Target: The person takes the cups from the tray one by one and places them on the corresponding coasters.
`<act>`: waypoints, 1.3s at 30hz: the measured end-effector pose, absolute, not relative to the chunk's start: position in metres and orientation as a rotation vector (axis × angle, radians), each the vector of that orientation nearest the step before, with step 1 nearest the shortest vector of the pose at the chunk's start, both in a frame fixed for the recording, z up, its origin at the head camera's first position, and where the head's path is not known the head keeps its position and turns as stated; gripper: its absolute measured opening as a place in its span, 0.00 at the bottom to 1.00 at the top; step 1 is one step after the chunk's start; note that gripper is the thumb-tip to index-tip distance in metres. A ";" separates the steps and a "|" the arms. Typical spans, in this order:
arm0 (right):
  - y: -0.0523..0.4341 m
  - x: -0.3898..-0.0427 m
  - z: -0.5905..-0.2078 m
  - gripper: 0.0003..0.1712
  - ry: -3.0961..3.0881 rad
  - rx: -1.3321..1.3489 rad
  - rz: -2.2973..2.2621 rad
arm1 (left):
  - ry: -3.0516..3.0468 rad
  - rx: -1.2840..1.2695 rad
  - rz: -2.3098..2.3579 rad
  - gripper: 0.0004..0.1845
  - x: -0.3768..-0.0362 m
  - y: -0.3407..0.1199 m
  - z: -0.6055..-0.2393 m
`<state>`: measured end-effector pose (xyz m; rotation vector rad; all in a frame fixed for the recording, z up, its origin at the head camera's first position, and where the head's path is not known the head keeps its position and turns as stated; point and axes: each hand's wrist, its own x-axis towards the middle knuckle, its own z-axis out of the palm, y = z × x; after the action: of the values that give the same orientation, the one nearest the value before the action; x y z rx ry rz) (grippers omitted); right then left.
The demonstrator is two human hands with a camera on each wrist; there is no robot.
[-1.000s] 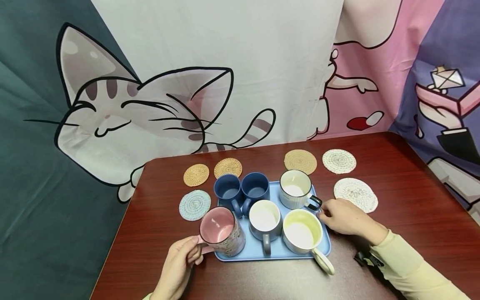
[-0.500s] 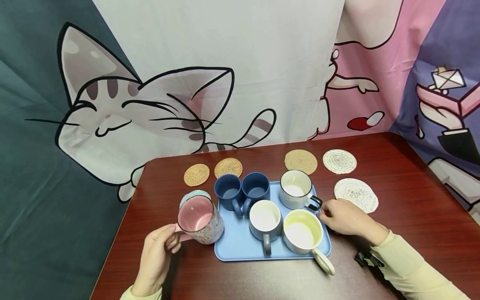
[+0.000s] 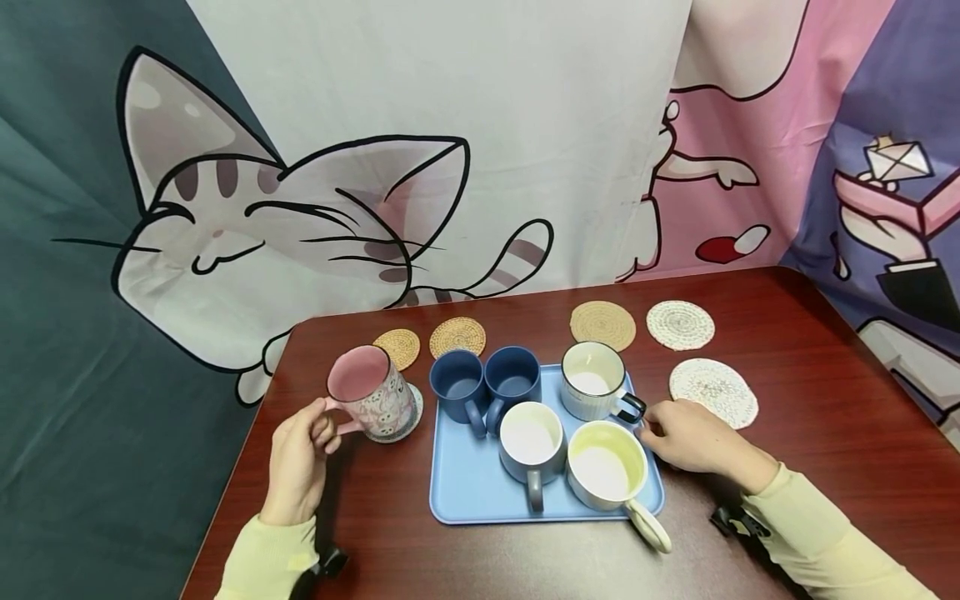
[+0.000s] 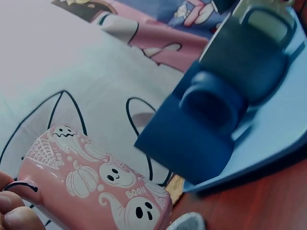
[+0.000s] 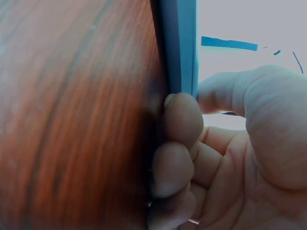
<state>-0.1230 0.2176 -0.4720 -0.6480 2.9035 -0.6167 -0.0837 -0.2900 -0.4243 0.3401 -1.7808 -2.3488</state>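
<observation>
Ideally the left hand (image 3: 300, 454), fingers curled through the handle of the pink mug (image 3: 371, 393), keeps it level on the coaster (image 3: 408, 415) beyond its knuckles, while the right hand (image 3: 693, 437) pinches the tray (image 3: 465, 483) edge steady.

Glossy ceramic pink mug (image 3: 371, 394); smooth matt plastic blue tray (image 3: 467, 483); rough woven coasters (image 3: 602, 323); polished dark wood-grain table (image 3: 825, 417).
</observation>
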 end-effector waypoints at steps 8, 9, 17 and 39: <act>0.219 -0.124 -0.472 0.20 2.907 -0.648 -0.615 | -1.713 0.417 -2.328 0.19 -0.130 -0.294 -0.436; 0.219 -0.124 -0.472 0.21 2.908 -0.647 -0.617 | -1.708 0.422 -2.323 0.19 -0.136 -0.294 -0.438; 0.219 -0.123 -0.472 0.20 2.904 -0.643 -0.622 | -1.707 0.451 -2.259 0.19 -0.178 -0.293 -0.450; 0.218 -0.124 -0.474 0.20 2.901 -0.637 -0.610 | -1.780 0.535 -2.104 0.23 -0.217 -0.295 -0.465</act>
<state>-0.1236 0.2181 -0.4736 -0.6366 2.9008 -0.6098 -0.2170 -0.2949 -0.4646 0.5347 -1.7803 -2.1040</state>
